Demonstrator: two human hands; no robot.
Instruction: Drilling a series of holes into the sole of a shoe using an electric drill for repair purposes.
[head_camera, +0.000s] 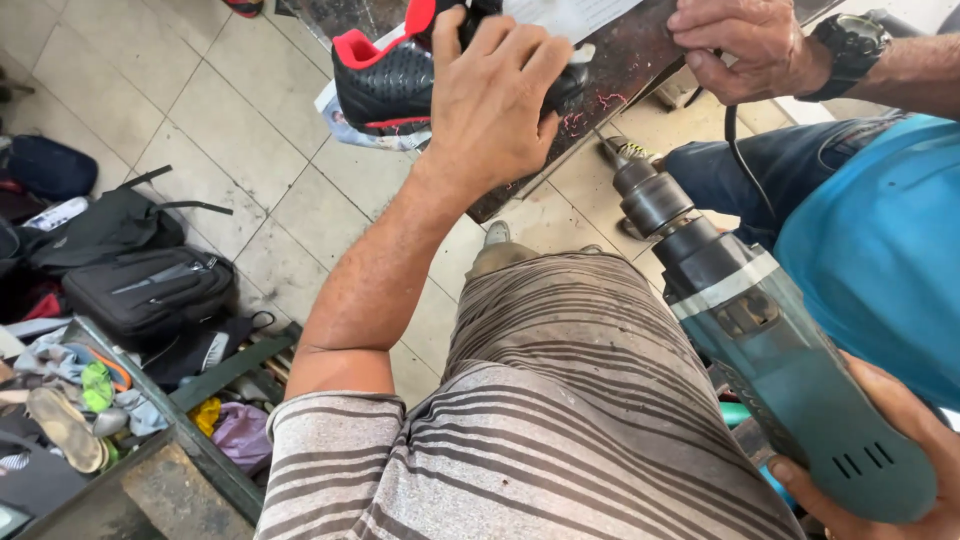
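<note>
My left hand (495, 100) presses down on a black sports shoe with red trim (385, 80). The shoe lies on its side on a dark board (625, 70). My right hand (900, 450) grips the rear of a teal power drill (780, 350). Its dark chuck (650, 195) points up and left toward the board's edge, a short way below the shoe. Another person in a blue shirt sits at the right. That person's hand (745, 45), with a black wristwatch, rests on the board and pinches a black cable.
Black bags (150, 285) lie on the tiled floor at the left. A glass-sided case (200, 450) with worn shoes and rags stands at the lower left. The other person's jeans-clad knee (760, 170) is close beside the drill.
</note>
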